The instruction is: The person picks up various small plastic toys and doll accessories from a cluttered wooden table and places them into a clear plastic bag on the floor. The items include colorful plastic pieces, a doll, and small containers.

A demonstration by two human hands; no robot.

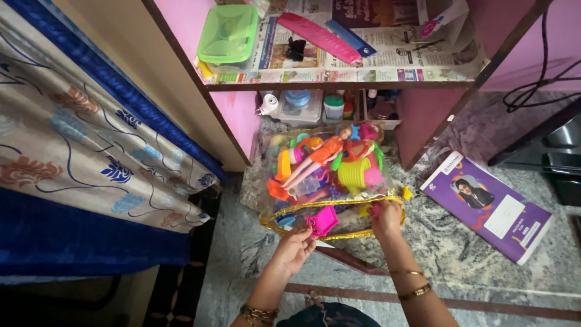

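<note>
A clear plastic bag with a yellow rim stands on the stone floor, full of bright plastic toys. An orange-dressed doll lies on top among them. My left hand reaches to the bag's near rim, its fingers by a pink toy piece at the opening. My right hand grips the yellow rim on the right side. A small yellow toy lies on the floor just right of the bag.
A pink shelf unit stands behind the bag; its newspaper-lined shelf carries a green lidded box, a pink comb and a blue comb. A purple booklet lies right. A patterned curtain hangs left. Black cables trail at right.
</note>
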